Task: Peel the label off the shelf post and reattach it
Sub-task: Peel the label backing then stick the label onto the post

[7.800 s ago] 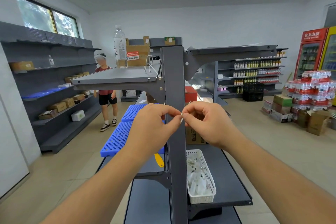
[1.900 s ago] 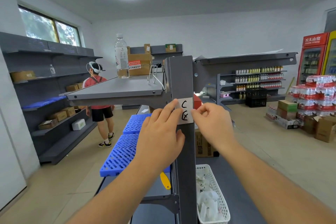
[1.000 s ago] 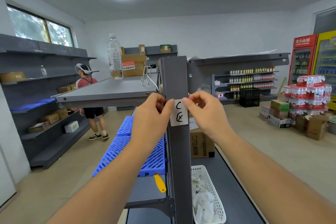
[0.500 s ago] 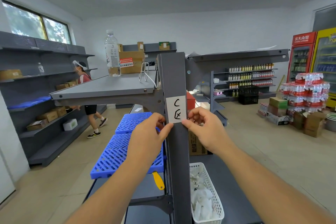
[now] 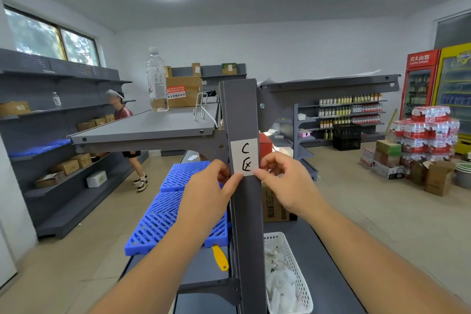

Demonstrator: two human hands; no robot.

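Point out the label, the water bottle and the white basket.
label (image 5: 244, 157), head view, middle of the white paper
water bottle (image 5: 156, 84), head view, its printed wrapper
white basket (image 5: 299, 275), head view, right mesh wall

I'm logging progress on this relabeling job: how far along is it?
Nearly finished. Done: the label sits flat on the front of the post, its writing upright. In hand: the left hand and right hand have fingertips at its bottom corners, apparently smoothing the edges down. Left: finish pressing and let go. Whether it was peeled first cannot be told from this view.
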